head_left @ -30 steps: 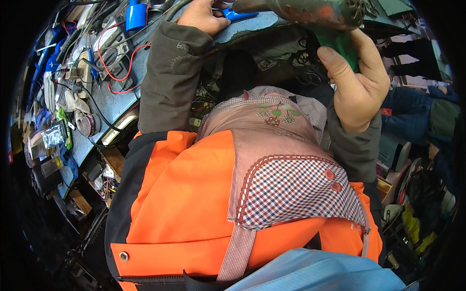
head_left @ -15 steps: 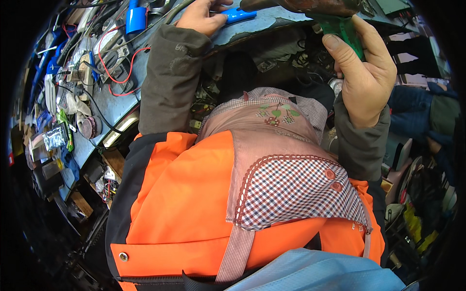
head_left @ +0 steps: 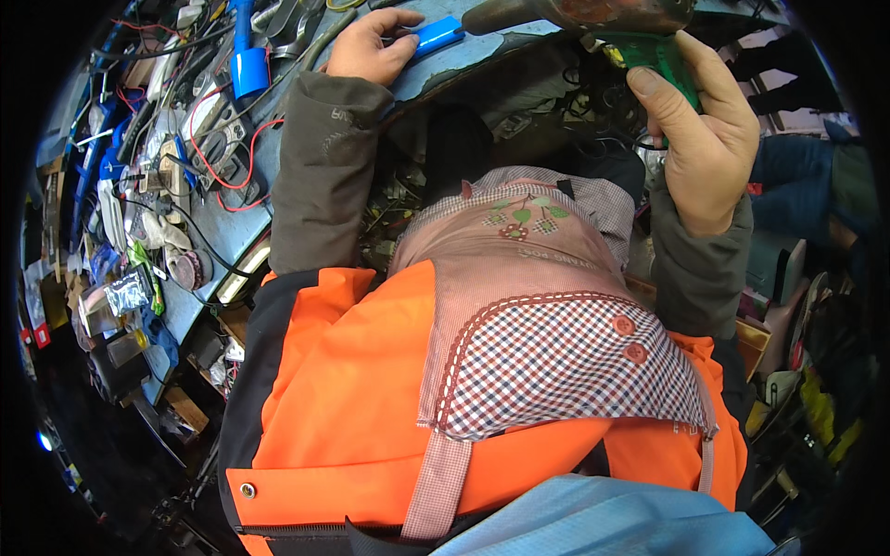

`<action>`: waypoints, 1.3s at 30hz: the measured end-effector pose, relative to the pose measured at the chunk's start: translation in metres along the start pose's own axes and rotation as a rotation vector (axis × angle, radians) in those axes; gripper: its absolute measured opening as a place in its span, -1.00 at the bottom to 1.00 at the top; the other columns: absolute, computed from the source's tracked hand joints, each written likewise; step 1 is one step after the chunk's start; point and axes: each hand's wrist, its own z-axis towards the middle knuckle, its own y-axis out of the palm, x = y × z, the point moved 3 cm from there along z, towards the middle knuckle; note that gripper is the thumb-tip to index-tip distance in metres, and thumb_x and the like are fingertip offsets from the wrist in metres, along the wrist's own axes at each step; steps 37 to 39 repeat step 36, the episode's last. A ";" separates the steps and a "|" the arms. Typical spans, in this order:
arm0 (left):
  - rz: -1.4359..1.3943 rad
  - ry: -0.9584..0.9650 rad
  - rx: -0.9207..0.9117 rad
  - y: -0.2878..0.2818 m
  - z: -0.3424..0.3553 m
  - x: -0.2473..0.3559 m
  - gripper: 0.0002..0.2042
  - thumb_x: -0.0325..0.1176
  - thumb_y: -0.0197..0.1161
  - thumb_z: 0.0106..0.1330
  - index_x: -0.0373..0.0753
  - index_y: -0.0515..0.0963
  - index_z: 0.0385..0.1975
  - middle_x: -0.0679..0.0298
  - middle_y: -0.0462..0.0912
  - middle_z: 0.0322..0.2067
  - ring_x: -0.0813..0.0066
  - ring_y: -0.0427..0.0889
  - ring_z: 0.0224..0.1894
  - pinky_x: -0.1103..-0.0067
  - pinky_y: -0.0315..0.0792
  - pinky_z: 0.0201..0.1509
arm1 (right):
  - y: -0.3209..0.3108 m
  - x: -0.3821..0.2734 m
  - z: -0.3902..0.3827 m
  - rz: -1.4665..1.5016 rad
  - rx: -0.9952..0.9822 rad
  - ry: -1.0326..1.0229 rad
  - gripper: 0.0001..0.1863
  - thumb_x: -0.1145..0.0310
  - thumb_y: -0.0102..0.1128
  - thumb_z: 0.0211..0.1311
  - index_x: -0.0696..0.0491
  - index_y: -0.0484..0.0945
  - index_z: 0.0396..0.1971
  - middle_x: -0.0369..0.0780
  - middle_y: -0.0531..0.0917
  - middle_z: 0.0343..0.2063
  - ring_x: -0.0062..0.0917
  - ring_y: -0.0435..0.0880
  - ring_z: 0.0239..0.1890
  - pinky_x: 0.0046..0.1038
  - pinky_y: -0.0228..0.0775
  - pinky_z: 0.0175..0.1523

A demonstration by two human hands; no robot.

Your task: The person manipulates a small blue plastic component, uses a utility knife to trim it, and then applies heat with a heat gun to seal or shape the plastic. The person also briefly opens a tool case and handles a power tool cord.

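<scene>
A smooth blue tube-shaped piece (head_left: 439,36) lies at the bench's near edge, its left end under the fingertips of my left hand (head_left: 369,51). My left thumb and fingers are closed on it. My right hand (head_left: 702,144) is wrapped round the green handle of a heat gun (head_left: 584,11) with a worn brown barrel, partly cut off by the top of the picture. Its nozzle points left, close to the blue piece's right end; whether they touch I cannot tell.
On the blue bench (head_left: 269,153), to my left, are tangled cables, a red wire (head_left: 252,153), a blue cylindrical part (head_left: 249,72) and many small parts. Below the bench edge is dark clutter. Another person's legs in blue trousers (head_left: 793,176) show at the right.
My left hand and the blue piece have shifted slightly left, and the piece is tilted more. The heat gun stays near it in my right hand. The whole view has shifted a little.
</scene>
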 end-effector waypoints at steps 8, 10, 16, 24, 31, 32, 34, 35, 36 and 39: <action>0.424 0.276 0.084 0.008 -0.006 0.033 -0.72 -0.32 0.45 0.35 -0.23 0.71 0.01 0.17 0.74 -0.09 0.23 0.72 -0.06 0.44 0.57 0.05 | -0.006 0.013 -0.007 0.064 0.063 0.057 -0.53 0.45 0.41 0.36 0.26 0.57 0.22 -0.32 0.69 -0.34 -0.78 0.49 -0.49 -0.70 0.31 -0.40; 0.427 0.297 0.079 0.010 -0.002 0.035 -0.70 -0.31 0.46 0.31 -0.23 0.71 0.00 0.13 0.73 -0.13 0.09 0.70 -0.05 0.36 0.59 0.05 | -0.009 0.018 -0.009 0.107 0.087 0.075 -0.52 0.43 0.40 0.37 0.27 0.56 0.22 -0.30 0.69 -0.34 -0.76 0.49 -0.49 -0.68 0.31 -0.41; 0.341 0.406 0.083 0.015 -0.001 0.048 -0.63 -0.44 0.51 0.21 -0.17 0.69 0.05 0.16 0.69 -0.10 0.09 0.67 -0.01 0.37 0.57 0.07 | -0.018 0.034 -0.020 0.262 0.196 0.131 -0.51 0.41 0.38 0.40 0.30 0.52 0.23 -0.19 0.73 -0.29 -0.69 0.51 -0.50 -0.64 0.30 -0.44; 0.431 0.446 0.054 0.021 -0.007 0.055 -0.78 -0.40 0.51 0.22 -0.21 0.75 -0.14 0.18 0.71 -0.12 0.15 0.70 -0.07 0.40 0.59 -0.01 | -0.019 0.035 -0.032 0.307 0.164 0.119 -0.50 0.41 0.38 0.39 0.33 0.50 0.23 -0.16 0.74 -0.27 -0.69 0.52 -0.49 -0.63 0.31 -0.44; 0.366 0.252 0.056 0.020 -0.015 0.042 -0.74 -0.35 0.55 0.24 -0.26 0.75 -0.10 0.17 0.76 0.02 0.25 0.75 0.04 0.46 0.58 0.11 | -0.020 0.037 -0.033 0.290 0.138 0.171 -0.48 0.43 0.38 0.38 0.34 0.48 0.25 -0.15 0.74 -0.25 -0.68 0.52 -0.49 -0.63 0.33 -0.43; 0.301 0.201 0.054 0.019 -0.016 0.040 -0.73 -0.34 0.55 0.24 -0.26 0.75 -0.10 0.16 0.77 0.03 0.26 0.74 0.06 0.46 0.58 0.13 | -0.019 0.039 -0.034 0.292 0.142 0.171 -0.47 0.43 0.38 0.38 0.35 0.48 0.25 -0.14 0.74 -0.25 -0.68 0.53 -0.48 -0.63 0.33 -0.43; 0.379 0.304 0.186 0.014 -0.017 0.049 -0.69 -0.27 0.57 0.20 -0.25 0.76 -0.11 0.15 0.76 0.05 0.24 0.76 0.02 0.41 0.60 0.12 | -0.018 0.040 -0.033 0.279 0.147 0.173 -0.47 0.43 0.38 0.38 0.35 0.48 0.25 -0.14 0.74 -0.24 -0.67 0.53 -0.48 -0.63 0.34 -0.42; 0.417 0.355 0.252 0.011 -0.018 0.056 -0.67 -0.24 0.57 0.18 -0.24 0.77 -0.11 0.14 0.76 0.05 0.23 0.76 0.00 0.38 0.60 0.12 | -0.018 0.040 -0.032 0.266 0.145 0.177 -0.47 0.43 0.38 0.38 0.35 0.47 0.25 -0.14 0.74 -0.23 -0.67 0.54 -0.47 -0.63 0.35 -0.41; 0.418 0.353 0.255 0.010 -0.018 0.056 -0.67 -0.24 0.57 0.18 -0.24 0.77 -0.11 0.14 0.76 0.05 0.23 0.76 0.00 0.38 0.60 0.12 | -0.018 0.039 -0.033 0.254 0.140 0.182 -0.47 0.43 0.38 0.38 0.35 0.47 0.25 -0.14 0.74 -0.23 -0.67 0.54 -0.47 -0.63 0.36 -0.41; 0.418 0.353 0.255 0.010 -0.018 0.056 -0.67 -0.24 0.57 0.18 -0.24 0.77 -0.11 0.14 0.76 0.05 0.23 0.76 0.00 0.38 0.60 0.12 | -0.018 0.039 -0.033 0.254 0.140 0.182 -0.47 0.43 0.38 0.38 0.35 0.47 0.25 -0.14 0.74 -0.23 -0.67 0.54 -0.47 -0.63 0.36 -0.41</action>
